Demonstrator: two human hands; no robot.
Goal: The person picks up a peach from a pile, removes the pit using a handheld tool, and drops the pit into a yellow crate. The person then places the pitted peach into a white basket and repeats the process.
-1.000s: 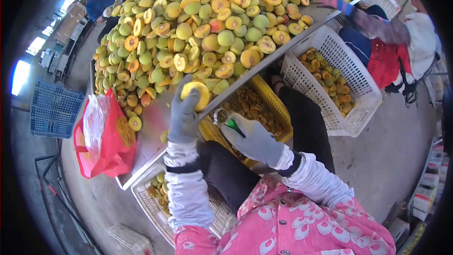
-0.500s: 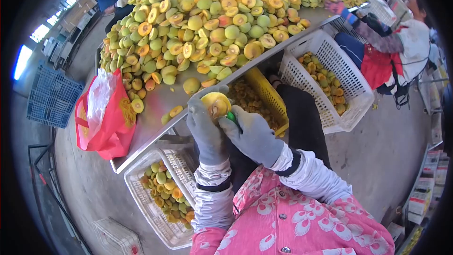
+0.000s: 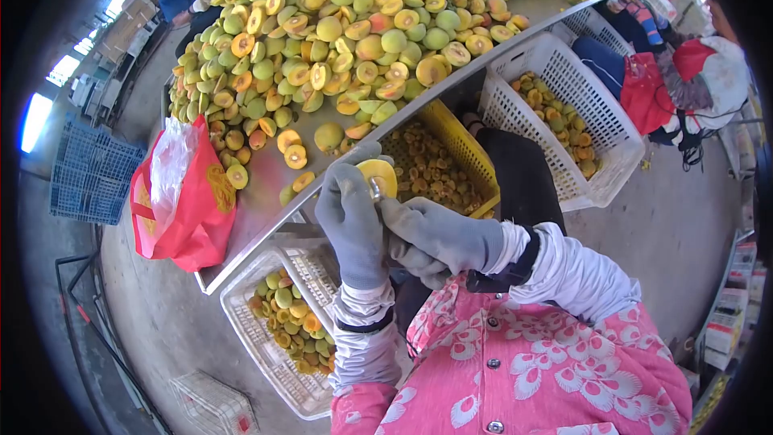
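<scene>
While the left hand (image 3: pixel 352 217) grasps a yellow fruit half (image 3: pixel 382 176) near the edge of the metal table (image 3: pixel 262 181), I see the right hand (image 3: pixel 443 238) clenched around a small metal tool (image 3: pixel 376 189), its end against the fruit; handle hidden by fingers, can't tell how deep it sits. Fruit pile (image 3: pixel 338 40) heaped on the table, red bag (image 3: pixel 189 234) at its left end. Yellow crate (image 3: pixel 460 141) below the edge, brownish pieces (image 3: pixel 439 173) inside.

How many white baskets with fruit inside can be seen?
2: one white basket beside the left sleeve, another white basket beyond the right leg. More may be hidden.
</scene>
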